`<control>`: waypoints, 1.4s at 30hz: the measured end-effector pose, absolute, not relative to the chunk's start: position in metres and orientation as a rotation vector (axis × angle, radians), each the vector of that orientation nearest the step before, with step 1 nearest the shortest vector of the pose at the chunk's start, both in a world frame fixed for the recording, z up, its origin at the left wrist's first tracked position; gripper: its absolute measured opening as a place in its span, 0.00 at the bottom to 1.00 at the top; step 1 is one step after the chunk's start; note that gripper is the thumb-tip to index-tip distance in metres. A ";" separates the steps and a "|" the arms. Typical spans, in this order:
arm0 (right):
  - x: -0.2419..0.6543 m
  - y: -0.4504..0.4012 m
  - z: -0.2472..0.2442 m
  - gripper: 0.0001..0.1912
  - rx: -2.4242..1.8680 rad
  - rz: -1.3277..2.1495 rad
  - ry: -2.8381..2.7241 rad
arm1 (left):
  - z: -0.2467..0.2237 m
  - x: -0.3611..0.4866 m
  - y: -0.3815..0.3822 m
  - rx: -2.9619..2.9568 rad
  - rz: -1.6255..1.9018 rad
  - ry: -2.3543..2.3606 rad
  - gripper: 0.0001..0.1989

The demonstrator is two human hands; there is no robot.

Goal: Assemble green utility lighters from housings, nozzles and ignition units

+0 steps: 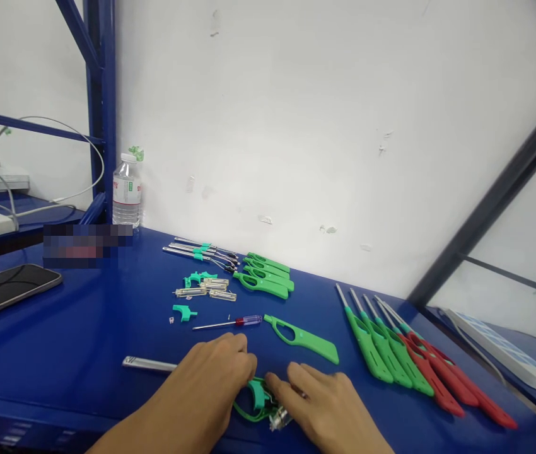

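My left hand (223, 366) is closed on a partly assembled gas lighter near the table's front edge. The lighter's metal tube (149, 364) sticks out to the left from under that hand. Between my hands show its green handle shell (246, 415) and a teal trigger (259, 395). My right hand (325, 403) is closed around a clear fuel tank (280, 419) at the shell's right side, and the palm hides most of it. Just beyond lie a loose green handle half (306, 340), a screwdriver (244, 321) and a teal trigger piece (185, 313).
Farther back are several metal tubes with wires (197, 251), clear fuel tanks (192, 292) and green handle shells (263, 285). Several whole green and red lighters (372, 350) lie at right. A phone (10, 287) and a water bottle (127, 192) stand at left.
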State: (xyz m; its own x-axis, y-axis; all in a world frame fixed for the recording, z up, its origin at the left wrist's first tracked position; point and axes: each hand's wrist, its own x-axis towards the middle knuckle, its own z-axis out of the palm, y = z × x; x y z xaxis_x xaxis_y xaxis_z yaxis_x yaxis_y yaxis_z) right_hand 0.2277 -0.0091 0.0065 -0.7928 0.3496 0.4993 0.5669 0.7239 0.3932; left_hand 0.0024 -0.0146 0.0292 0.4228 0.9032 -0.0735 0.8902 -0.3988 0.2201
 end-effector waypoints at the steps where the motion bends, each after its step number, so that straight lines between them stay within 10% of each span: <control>1: 0.227 -0.010 0.009 0.31 -0.704 -0.770 -2.535 | 0.029 0.003 -0.015 2.452 0.080 1.577 0.19; 42: 0.223 -0.020 -0.016 0.15 -1.073 -0.108 -2.078 | 0.017 0.001 -0.009 2.467 0.453 1.435 0.15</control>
State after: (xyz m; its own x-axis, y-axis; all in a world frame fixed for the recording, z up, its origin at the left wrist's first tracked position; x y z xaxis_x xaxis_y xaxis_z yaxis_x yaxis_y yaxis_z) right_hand 0.2228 -0.0203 -0.0156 -0.3405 0.6570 0.6726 0.7229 0.6403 -0.2596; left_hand 0.0009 -0.0093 0.0170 0.4663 0.8736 0.1395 0.7955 -0.4830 0.3660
